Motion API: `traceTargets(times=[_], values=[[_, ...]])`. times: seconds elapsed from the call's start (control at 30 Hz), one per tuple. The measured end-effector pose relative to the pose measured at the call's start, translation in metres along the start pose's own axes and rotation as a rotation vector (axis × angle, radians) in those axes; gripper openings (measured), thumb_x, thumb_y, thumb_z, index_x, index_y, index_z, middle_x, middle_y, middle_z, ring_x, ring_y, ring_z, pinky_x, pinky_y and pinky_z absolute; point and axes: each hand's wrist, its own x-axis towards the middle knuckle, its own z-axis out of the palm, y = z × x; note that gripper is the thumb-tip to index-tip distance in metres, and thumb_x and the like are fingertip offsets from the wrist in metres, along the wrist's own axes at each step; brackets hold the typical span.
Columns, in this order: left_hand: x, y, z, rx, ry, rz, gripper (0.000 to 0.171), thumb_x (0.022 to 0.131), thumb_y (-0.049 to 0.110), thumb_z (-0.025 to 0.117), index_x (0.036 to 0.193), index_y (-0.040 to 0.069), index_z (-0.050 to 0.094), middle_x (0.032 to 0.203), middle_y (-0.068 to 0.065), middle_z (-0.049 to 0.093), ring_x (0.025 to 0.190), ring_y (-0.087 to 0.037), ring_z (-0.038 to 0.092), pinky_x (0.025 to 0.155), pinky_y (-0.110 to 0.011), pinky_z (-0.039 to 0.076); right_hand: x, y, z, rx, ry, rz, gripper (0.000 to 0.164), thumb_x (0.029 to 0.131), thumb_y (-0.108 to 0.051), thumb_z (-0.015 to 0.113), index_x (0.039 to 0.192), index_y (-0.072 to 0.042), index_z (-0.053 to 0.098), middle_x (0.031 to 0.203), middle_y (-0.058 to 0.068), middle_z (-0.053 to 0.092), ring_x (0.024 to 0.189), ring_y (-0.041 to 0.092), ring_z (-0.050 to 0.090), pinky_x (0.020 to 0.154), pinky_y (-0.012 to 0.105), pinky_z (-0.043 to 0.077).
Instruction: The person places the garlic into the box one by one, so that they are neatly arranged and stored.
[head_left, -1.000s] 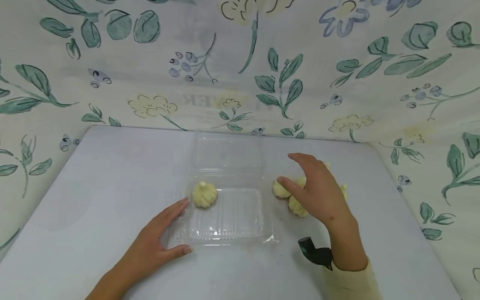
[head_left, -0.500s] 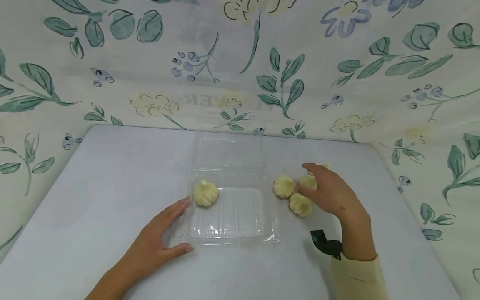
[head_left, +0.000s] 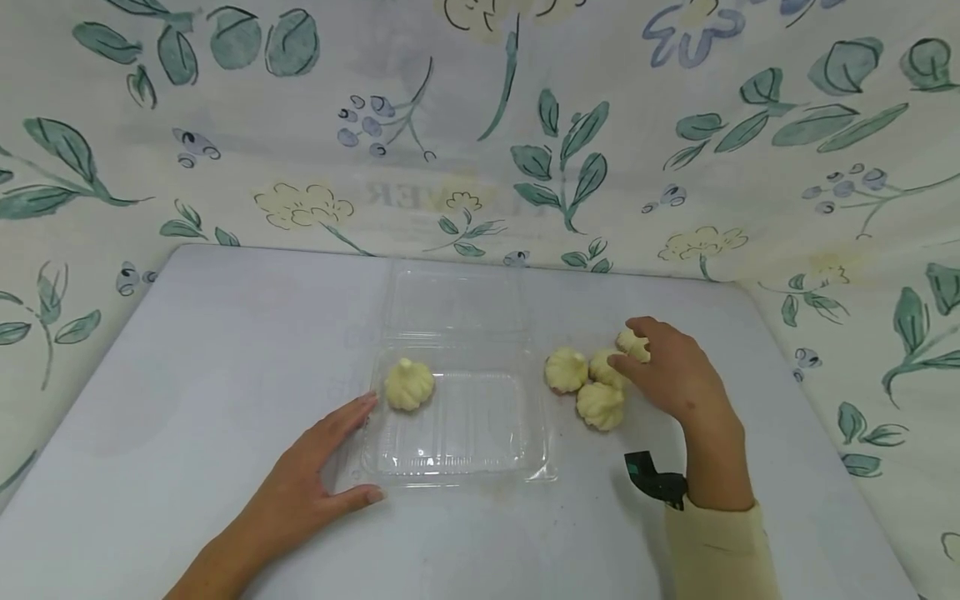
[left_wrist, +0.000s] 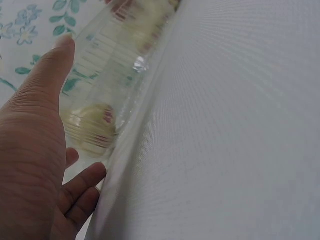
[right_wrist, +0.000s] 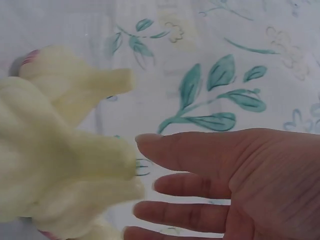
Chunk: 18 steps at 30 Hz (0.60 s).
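Observation:
A clear plastic box (head_left: 480, 479) lies with its lid folded back, and one pale yellow garlic bulb (head_left: 408, 385) sits in its left part. At the box's left side my left hand (head_left: 300, 483) rests with thumb and fingers spread, fingertips right at the edge. Several more bulbs form a cluster to the right, among them a front bulb (head_left: 601, 407) and a left bulb (head_left: 566, 370). My right hand (head_left: 678, 371) is over the cluster's right side, fingers extended and partly hiding the far bulb (head_left: 632, 343). In the right wrist view, its thumb (right_wrist: 185, 152) is close to a bulb's stem (right_wrist: 107, 155).
The white table (head_left: 225, 333) carries everything. A floral cloth (head_left: 480, 125) hangs behind it and at the sides. The transparent lid (head_left: 456, 302) lies flat behind the box. A black strap (head_left: 655, 482) is on my right wrist.
My right hand has moved right and slightly back across the cluster, uncovering the front and left bulbs. My left hand and the box have stayed in place.

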Motion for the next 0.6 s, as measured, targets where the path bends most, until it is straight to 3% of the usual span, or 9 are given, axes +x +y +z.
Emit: traceTargets(times=[0.2,0.6], values=[[0.001,0.000,0.000,0.000,-0.008,-0.011,0.104,0.075,0.035,0.096,0.162,0.021,0.040,0.161,0.006,0.044,0.134,-0.007,0.052,0.112,-0.009,0.023,0.010,0.008,0.011,0.018,-0.021,0.011,0.050,0.102,-0.026,0.065,0.142,0.003,0.057,0.136,0.025,0.064,0.122,0.044,0.061,0.092,0.058,0.054],[0.001,0.002,0.000,0.007,-0.013,-0.027,0.103,0.075,0.036,0.096,0.162,0.022,0.041,0.161,0.007,0.044,0.134,-0.006,0.052,0.111,-0.008,0.023,0.020,0.016,0.019,0.051,-0.081,0.041,0.046,0.099,-0.025,0.071,0.132,0.005,0.061,0.126,0.025,0.067,0.111,0.038,0.064,0.083,0.048,0.056]])
